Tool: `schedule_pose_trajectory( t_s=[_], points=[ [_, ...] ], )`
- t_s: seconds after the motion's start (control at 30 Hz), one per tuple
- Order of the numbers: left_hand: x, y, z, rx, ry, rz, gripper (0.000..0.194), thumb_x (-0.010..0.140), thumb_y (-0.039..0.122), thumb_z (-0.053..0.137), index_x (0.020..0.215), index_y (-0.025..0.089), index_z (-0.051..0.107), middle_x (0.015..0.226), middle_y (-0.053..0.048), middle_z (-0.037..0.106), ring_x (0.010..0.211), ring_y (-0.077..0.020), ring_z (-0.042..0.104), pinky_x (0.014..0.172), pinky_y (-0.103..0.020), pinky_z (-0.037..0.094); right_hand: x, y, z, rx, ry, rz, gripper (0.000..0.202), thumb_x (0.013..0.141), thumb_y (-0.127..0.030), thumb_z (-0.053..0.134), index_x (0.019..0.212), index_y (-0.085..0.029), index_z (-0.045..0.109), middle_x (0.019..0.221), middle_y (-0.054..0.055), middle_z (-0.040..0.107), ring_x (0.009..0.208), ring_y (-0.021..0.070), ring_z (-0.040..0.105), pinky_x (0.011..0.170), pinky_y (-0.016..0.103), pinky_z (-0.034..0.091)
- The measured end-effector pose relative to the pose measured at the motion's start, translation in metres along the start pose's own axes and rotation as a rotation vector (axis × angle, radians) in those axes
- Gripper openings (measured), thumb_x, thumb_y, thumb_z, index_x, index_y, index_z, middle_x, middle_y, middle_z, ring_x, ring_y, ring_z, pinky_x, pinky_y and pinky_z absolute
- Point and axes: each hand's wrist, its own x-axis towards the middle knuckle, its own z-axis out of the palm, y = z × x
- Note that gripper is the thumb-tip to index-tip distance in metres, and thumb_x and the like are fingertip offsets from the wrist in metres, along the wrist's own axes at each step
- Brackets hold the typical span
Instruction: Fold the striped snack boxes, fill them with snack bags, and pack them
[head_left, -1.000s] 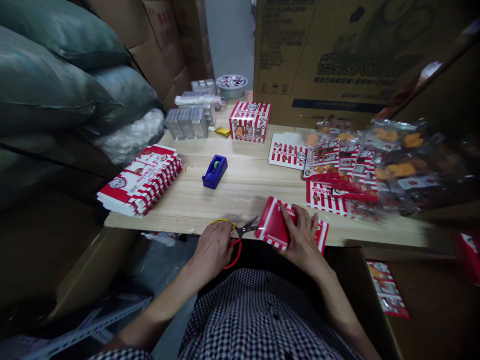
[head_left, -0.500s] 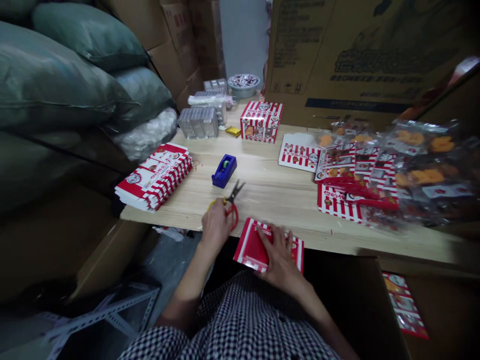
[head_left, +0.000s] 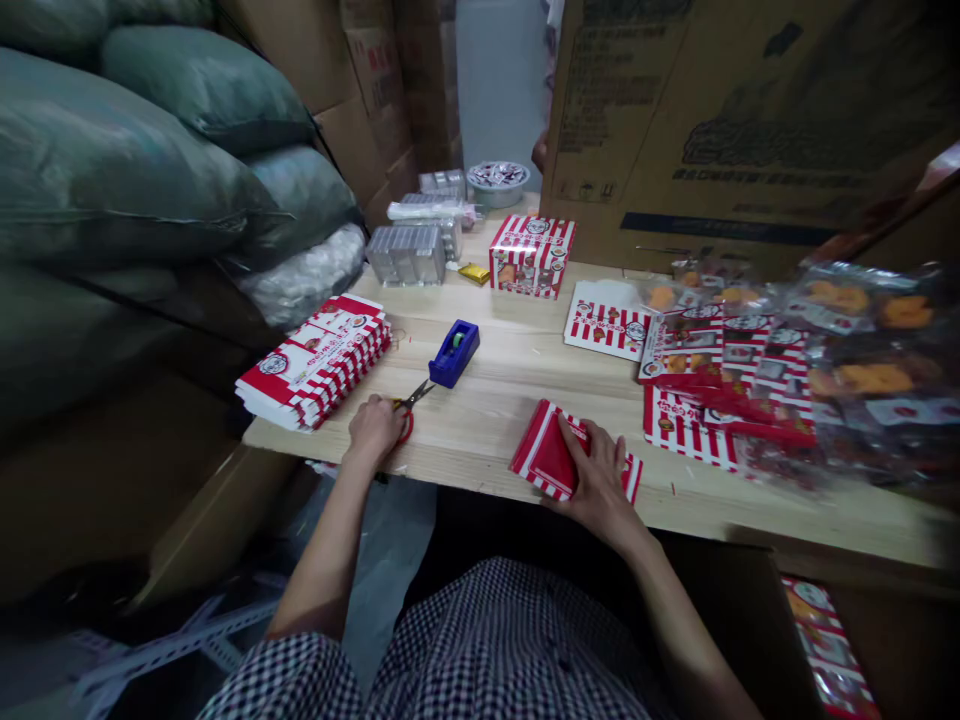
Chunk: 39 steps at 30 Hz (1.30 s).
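Note:
My left hand (head_left: 375, 430) is closed around the handles of a pair of scissors (head_left: 411, 402) near the table's front edge. Their blades point away, toward a blue tape dispenser (head_left: 455, 355). My right hand (head_left: 596, 475) lies over a folded red-and-white striped carton (head_left: 546, 452) at the front edge, its fingers bent across the top and gripping it; part of the carton is hidden under the palm. To the left is a stack of flat striped cartons (head_left: 315, 360). At the back stands an assembled striped box (head_left: 531, 258).
Clear bags of orange snacks (head_left: 874, 380) and striped packets (head_left: 750, 370) crowd the right side. Clear plastic boxes (head_left: 409, 255) and a bowl of sachets (head_left: 498, 180) stand at the back. Large cardboard boxes (head_left: 675, 150) and green sacks (head_left: 202, 90) flank the table.
My left hand has moved left with the scissors, bringing them beside the tape dispenser. My right hand and the carton have shifted right and farther onto the table. The view has tilted slightly.

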Motion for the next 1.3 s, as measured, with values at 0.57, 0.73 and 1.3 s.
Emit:
schedule_pose_trajectory(
  t_s=[0.57,0.73,1.3],
  points=[
    [-0.113,0.109,0.008,-1.465,-0.878,0.212,0.051,0.077,0.036,0.081,0.122,0.016,0.069,0.114,-0.013,0.074,0.097,-0.0220,0.071,0.085,-0.032,0.053,-0.039,-0.025,-0.025,0.112,-0.048,-0.130,0.112,0.075,-0.041,0.073,0.160,-0.031,0.002,0.159,0.013,0.019,0.149,0.0383,0.020,0.119,0.066,0.007],
    [-0.124,0.109,0.005,-1.465,-0.869,0.265,0.060,0.074,0.028,0.083,0.129,0.018,0.064,0.110,-0.011,0.075,0.099,-0.0209,0.070,0.088,-0.031,0.051,-0.044,-0.017,-0.015,0.068,0.014,-0.129,0.116,0.070,-0.041,0.077,0.160,-0.032,0.005,0.156,0.013,0.019,0.147,0.0407,0.023,0.118,0.068,0.006],
    [-0.102,0.107,0.016,-1.474,-0.992,0.404,0.075,0.081,0.020,0.072,0.149,0.023,0.041,0.118,-0.013,0.071,0.091,-0.0194,0.071,0.073,-0.025,0.051,-0.040,-0.009,-0.018,0.145,-0.071,-0.079,0.111,0.068,-0.036,0.076,0.159,-0.032,0.013,0.154,0.012,0.020,0.148,0.0405,0.019,0.119,0.068,0.005]
  ],
)
